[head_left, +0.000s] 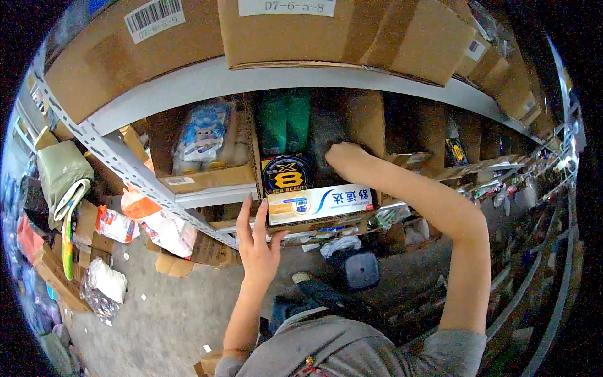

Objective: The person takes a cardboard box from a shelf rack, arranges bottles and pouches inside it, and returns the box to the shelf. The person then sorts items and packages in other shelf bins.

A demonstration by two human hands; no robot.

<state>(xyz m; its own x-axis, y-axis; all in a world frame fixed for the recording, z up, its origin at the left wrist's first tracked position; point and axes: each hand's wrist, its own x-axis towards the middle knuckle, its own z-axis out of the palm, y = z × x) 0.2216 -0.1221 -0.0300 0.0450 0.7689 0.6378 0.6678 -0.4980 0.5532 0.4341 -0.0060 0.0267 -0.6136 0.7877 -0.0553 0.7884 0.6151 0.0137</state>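
Note:
My left hand [259, 248] is at the front of an open cardboard bin, fingers spread, their tips by the bin's corner and the left end of a white toothpaste box [320, 206]. That box lies along the bin's front edge. My right hand [348, 161] reaches into the bin with its fingers curled down beside a dark plastic-wrapped package [328, 129]; what the fingertips hold, if anything, is hidden. Between my hands stands a round black pack with a yellow "X8 Sea Beauty" print [287, 174]. Behind it are green packages [282, 122].
A neighbouring bin at left holds a blue-and-white bag [202, 132]. Large cartons [339, 34] sit on the metal shelf [301, 78] above. Below are a dark stool [362, 271] and, at left, bagged goods [160, 220] near the floor.

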